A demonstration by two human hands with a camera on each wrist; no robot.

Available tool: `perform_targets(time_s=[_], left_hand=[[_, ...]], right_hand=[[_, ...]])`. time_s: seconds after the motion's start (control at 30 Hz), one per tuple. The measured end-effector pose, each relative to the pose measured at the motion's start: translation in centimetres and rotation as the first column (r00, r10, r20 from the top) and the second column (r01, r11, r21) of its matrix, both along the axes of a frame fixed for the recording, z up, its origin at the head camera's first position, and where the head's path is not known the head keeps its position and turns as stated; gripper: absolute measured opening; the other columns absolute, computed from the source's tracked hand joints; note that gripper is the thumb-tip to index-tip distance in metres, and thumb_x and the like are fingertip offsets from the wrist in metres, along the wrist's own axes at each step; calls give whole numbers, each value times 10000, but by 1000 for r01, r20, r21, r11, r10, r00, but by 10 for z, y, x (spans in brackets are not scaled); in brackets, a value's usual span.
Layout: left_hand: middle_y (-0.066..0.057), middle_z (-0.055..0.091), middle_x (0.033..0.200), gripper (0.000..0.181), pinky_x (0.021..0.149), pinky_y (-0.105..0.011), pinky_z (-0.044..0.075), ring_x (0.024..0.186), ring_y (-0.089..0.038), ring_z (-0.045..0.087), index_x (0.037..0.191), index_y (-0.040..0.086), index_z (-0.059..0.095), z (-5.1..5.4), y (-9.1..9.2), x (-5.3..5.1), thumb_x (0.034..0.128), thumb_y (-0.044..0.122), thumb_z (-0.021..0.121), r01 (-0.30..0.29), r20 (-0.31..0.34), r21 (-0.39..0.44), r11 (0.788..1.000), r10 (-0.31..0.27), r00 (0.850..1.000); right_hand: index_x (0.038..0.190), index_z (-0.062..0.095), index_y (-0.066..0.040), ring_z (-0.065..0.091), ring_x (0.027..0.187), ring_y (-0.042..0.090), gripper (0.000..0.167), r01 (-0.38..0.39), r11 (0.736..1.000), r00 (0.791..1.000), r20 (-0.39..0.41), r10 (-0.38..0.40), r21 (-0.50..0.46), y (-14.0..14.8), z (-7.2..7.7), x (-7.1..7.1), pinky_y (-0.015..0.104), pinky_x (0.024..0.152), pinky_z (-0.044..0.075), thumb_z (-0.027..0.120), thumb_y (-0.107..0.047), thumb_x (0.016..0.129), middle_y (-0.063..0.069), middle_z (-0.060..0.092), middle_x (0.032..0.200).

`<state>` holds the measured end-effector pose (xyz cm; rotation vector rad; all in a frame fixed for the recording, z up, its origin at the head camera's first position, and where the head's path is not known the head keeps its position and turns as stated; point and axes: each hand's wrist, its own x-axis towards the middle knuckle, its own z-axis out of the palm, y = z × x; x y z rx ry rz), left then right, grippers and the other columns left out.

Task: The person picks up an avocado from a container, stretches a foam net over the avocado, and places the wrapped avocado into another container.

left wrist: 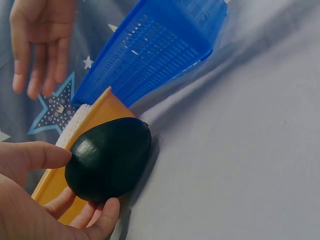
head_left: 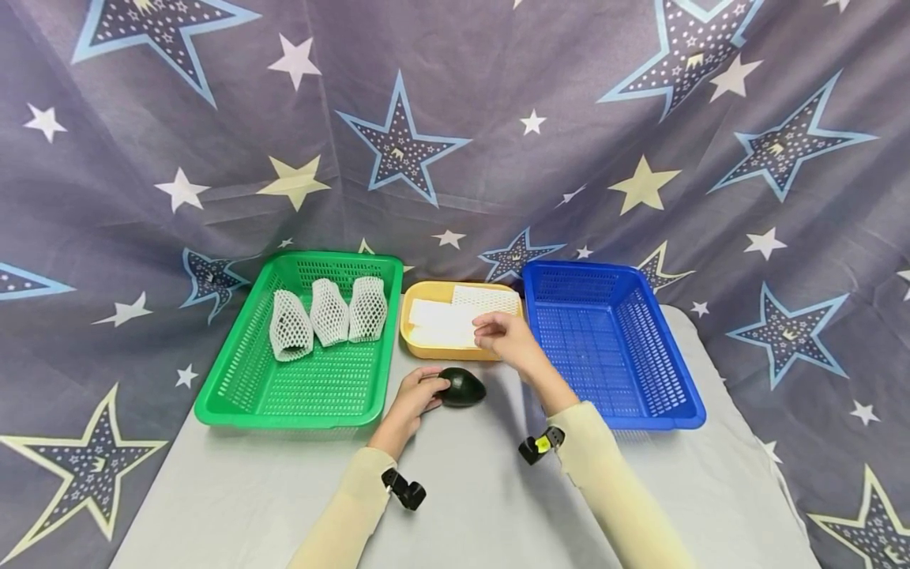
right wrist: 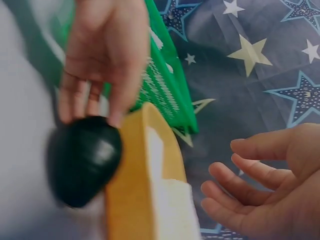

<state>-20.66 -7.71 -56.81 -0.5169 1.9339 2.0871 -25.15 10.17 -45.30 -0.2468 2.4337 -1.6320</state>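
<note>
A dark green avocado point(head_left: 462, 387) is held near its left end by my left hand point(head_left: 414, 401), at the front of the yellow basin. The left wrist view shows the thumb on one side of the avocado point(left wrist: 108, 159) and fingertips point(left wrist: 108, 212) on the other. My right hand point(head_left: 506, 338) hovers over the right part of the yellow basin point(head_left: 455, 354), fingers loosely bent with nothing between them, as the right wrist view confirms. Flat white foam nets point(head_left: 490, 299) lie in that basin. Whether the avocado touches the table is hard to tell.
A green basket point(head_left: 320, 399) on the left contains three white foam net sleeves point(head_left: 329, 312). To the right stands a blue basket point(head_left: 686, 395). Both flank the basin on a pale-covered table point(head_left: 469, 490), with a star-patterned curtain point(head_left: 455, 103) behind.
</note>
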Motion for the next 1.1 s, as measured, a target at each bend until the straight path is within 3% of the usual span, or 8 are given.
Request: perform_targets(time_s=[0.17,0.47,0.63,0.83,1.0,1.1], left_hand=[[-178,661,1260,445,985,-453,549,1061,-248,661,1341,15,590,-1,0,0,912,91,680,-3,4,2,1000,3,1000],[-204,641,1304,463,1002,-477,538,1129,-305,648,1363,-11,563,0,0,1,924,94,669,-4,-4,6,1000,4,1000],[-203,645,1308,456,1017,-474,535,1156,-319,642,1363,0,569,3,2,1,927,92,664,-9,2,9,1000,9,1000],[-198,633,1314,445,1024,-476,528,1171,-321,636,1351,12,577,4,1,1,924,97,668,3,0,11,1000,-3,1000],[-200,635,1315,455,1023,-487,527,1180,-332,631,1360,2,566,2,0,2,929,103,671,8,-1,11,1000,-8,1000],[-212,628,1329,477,1033,-507,519,1200,-365,620,1380,-11,547,1,0,2,932,100,667,11,-4,14,1000,-11,1000]], right_hand=[[1190,659,86,684,1029,347,275,-6,998,997,-73,11,65,3,18,-25,303,870,581,655,70,915,287,703,1113],[1266,631,43,631,1131,373,331,9,985,993,-117,11,172,8,28,-68,455,995,542,652,3,938,268,657,1237],[1334,599,-8,555,1285,385,382,6,967,993,-113,23,253,8,21,-87,499,1091,476,638,-43,956,256,583,1391],[1446,512,-10,480,1391,382,494,4,921,993,-110,43,391,9,4,-105,510,1144,432,627,-48,967,227,515,1495],[1473,480,14,467,1400,395,559,6,894,996,-78,32,448,9,-6,-112,506,1153,424,630,-28,936,233,493,1518],[1480,478,6,557,1244,373,587,20,892,999,-46,1,452,10,-12,-115,479,1095,468,614,-8,909,236,570,1427]])
